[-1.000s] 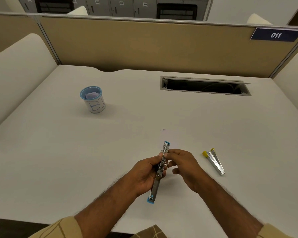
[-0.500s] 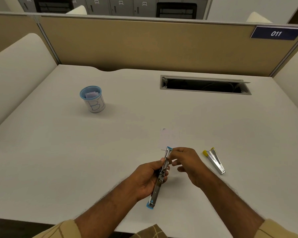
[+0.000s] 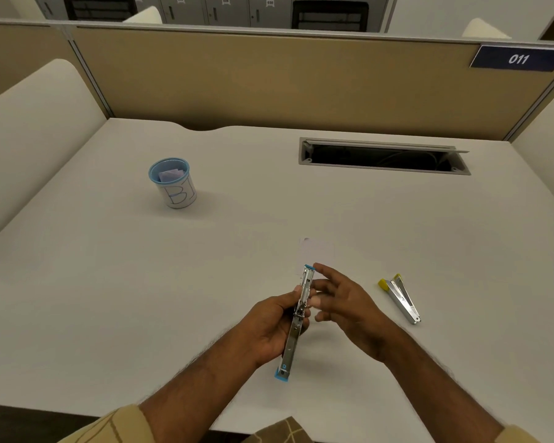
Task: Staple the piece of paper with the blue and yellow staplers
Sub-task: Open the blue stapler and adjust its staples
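Observation:
My left hand (image 3: 269, 327) grips the blue stapler (image 3: 296, 321), which is swung fully open into one long metal strip with blue caps at both ends. My right hand (image 3: 343, 302) hovers right beside its upper half with fingers spread, fingertips touching or nearly touching the metal. A small white piece of paper (image 3: 317, 252) lies flat on the desk just beyond the stapler's far tip. The yellow stapler (image 3: 400, 297) lies on the desk to the right of my right hand, slightly open, untouched.
A blue-rimmed cup (image 3: 172, 182) marked with letters and holding folded paper stands at the left middle of the white desk (image 3: 109, 282). An open cable slot (image 3: 384, 158) is set into the desk at the back right. Tan partition walls surround the desk.
My right hand's fingers have let go of the stapler's tip and spread out. The stapler has shifted slightly toward me and lower.

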The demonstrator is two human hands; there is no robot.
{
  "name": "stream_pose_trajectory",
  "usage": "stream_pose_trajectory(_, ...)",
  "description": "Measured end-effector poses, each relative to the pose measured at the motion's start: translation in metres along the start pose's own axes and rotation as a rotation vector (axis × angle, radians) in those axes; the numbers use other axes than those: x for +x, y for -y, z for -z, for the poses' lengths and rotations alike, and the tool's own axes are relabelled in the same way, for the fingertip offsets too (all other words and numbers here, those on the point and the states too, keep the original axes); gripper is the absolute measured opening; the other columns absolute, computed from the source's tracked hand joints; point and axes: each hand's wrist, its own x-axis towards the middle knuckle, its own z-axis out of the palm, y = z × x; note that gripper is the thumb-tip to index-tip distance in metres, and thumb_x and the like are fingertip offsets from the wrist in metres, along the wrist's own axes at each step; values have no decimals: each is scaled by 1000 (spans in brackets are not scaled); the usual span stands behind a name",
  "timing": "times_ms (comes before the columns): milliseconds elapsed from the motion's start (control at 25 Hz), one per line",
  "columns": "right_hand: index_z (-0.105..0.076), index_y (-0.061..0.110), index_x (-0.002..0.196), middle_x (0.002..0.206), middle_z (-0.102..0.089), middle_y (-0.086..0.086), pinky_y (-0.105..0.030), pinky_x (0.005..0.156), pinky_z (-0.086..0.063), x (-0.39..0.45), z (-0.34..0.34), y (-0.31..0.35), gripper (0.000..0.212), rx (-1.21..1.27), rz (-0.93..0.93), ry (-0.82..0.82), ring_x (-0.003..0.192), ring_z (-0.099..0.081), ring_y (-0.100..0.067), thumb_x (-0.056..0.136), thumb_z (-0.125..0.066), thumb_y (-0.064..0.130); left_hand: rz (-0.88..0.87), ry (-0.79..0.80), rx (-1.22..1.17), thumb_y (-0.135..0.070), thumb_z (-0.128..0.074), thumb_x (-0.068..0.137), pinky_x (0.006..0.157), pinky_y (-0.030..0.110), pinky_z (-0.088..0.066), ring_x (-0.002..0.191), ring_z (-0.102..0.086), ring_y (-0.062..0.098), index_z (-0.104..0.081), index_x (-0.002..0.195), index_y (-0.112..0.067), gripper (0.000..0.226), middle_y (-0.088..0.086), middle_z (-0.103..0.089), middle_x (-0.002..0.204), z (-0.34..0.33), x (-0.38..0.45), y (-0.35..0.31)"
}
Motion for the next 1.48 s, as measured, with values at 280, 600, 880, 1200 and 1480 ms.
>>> stream_pose_trajectory(280, -59, 21, 116, 79, -73, 1, -30, 62, -47, 6, -10, -4, 47, -40, 80, -239, 71, -65, -12, 75, -78, 9, -8, 0, 32, -16, -65, 88, 56, 28, -53, 57, -58, 15, -67, 109, 4, 29, 10, -65, 71, -7, 0, 3)
stream_pose_trajectory(600, -63, 19, 113, 69, -69, -1, -27, 58, -48, 13, -6, -7, 42, -15, 35, -239, 63, -65, -12, 76, -75, 4, 10, 9, 38, -19, -58, 95, 57, 26, -54, 58, -57, 14, -65, 105, 3, 25, 10, -65, 73, -8, -2, 3)
stream_pose_trajectory(880, -67, 17, 106, 71, -70, -8, -32, 64, -55, 15, 2, -3, 38, -39, 117, -390, 70, -67, -17, 74, -77, 0, 172, 95, 93, -29, -55, 97, 70, 39, -59, 71, -66, 27, -67, 109, 5, 38, 17, -65, 89, -6, -9, -1)
stream_pose_trajectory(1200, -67, 21, 118, 112, -72, -3, -34, 87, -57, -11, -11, -2, 45, -255, 228, 32, 104, -67, -20, 74, -72, 9, 244, 130, -126, -47, -44, 98, 79, 46, -61, 103, -68, 42, -60, 124, 8, 63, 30, -62, 126, -17, -10, -18)
stream_pose_trajectory(1480, -61, 20, 127, 116, -68, -1, -33, 90, -54, -13, -5, -4, 60, -380, 247, 45, 106, -64, -17, 72, -82, 9, 398, 124, -106, -79, -36, 83, 101, 56, -45, 115, -59, 47, -44, 137, 4, 100, 27, -53, 136, -13, -8, -24)
